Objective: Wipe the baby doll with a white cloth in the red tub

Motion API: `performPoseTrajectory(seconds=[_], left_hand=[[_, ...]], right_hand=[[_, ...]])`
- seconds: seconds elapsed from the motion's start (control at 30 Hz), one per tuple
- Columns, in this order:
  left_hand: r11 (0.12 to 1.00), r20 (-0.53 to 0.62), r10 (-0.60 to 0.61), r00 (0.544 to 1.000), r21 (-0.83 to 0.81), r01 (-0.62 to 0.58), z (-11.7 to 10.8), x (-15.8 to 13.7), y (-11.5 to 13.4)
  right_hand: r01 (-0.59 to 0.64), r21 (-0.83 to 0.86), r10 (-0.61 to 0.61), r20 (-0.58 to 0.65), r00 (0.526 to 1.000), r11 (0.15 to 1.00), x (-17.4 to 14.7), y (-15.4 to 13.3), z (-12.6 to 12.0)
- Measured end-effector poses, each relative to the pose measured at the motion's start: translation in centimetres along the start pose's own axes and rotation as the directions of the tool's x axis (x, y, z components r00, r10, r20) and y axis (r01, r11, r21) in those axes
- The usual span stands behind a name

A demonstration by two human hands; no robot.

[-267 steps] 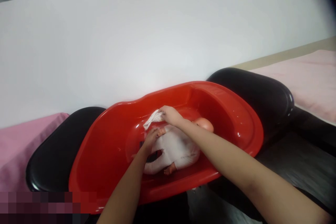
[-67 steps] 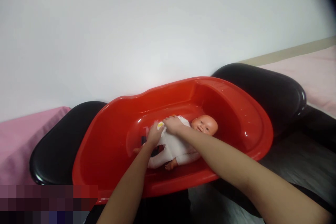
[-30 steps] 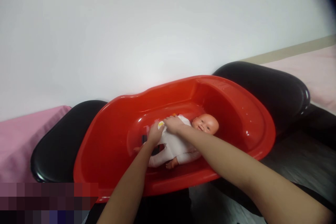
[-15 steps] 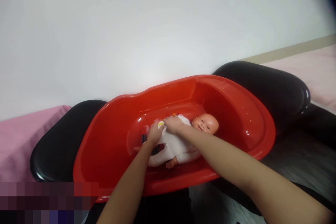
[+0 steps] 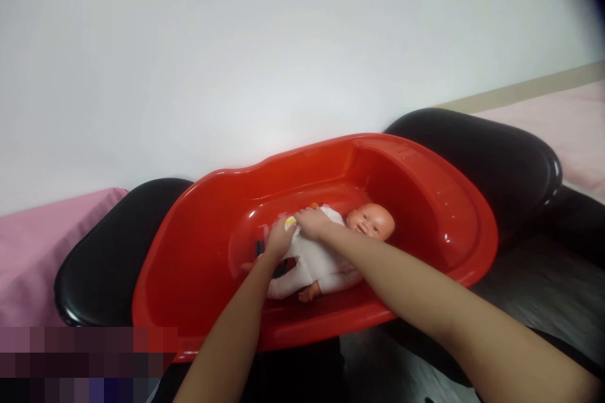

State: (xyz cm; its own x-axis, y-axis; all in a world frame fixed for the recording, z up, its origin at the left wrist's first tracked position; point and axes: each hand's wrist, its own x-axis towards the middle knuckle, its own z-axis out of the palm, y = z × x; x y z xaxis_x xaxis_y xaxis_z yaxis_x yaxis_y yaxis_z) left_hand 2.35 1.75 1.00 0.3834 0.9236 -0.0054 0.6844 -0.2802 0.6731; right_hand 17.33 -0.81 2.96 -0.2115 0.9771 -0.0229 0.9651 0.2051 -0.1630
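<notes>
A baby doll [image 5: 331, 258] in a white suit lies on its back inside a red plastic baby tub [image 5: 425, 201], head toward the right. My left hand [image 5: 280, 240] rests on the doll's lower body, fingers curled on the white cloth. My right hand [image 5: 312, 222] lies on the doll's chest, fingers pinching the suit beside a small yellow patch [image 5: 290, 221]. One bare doll foot [image 5: 309, 292] sticks out toward the tub's near wall.
The tub sits across a glossy black padded seat [image 5: 501, 151], with another black cushion [image 5: 99, 264] at the left. Pink sheets [image 5: 42, 245] lie at far left and a pink surface [image 5: 576, 132] at far right. A white wall stands right behind the tub.
Nine seconds ago my right hand held a white cloth over the doll, which faced away; the doll now lies face up. Over the last second both hands have barely moved.
</notes>
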Motion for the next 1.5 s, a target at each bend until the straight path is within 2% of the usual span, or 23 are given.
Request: performPoseTrajectory(seconds=[0.67, 0.87, 1.5], left_hand=[[1.000, 0.013, 0.007, 1.000, -0.008, -0.007, 0.03, 0.01, 0.02], [0.999, 0.012, -0.001, 1.000, 0.044, 0.000, -0.04, -0.02, 0.09], [0.998, 0.007, 0.007, 1.000, 0.062, -0.008, 0.18, 0.23, -0.37]], right_hand=[[0.007, -0.002, -0.007, 0.019, 1.000, 1.000, 0.11, 0.01, 0.04], [0.001, 0.009, -0.002, 0.030, 1.000, 1.000, 0.07, -0.07, -0.05], [-0.006, 0.025, 0.005, 0.035, 0.999, 1.000, 0.13, -0.13, 0.20]])
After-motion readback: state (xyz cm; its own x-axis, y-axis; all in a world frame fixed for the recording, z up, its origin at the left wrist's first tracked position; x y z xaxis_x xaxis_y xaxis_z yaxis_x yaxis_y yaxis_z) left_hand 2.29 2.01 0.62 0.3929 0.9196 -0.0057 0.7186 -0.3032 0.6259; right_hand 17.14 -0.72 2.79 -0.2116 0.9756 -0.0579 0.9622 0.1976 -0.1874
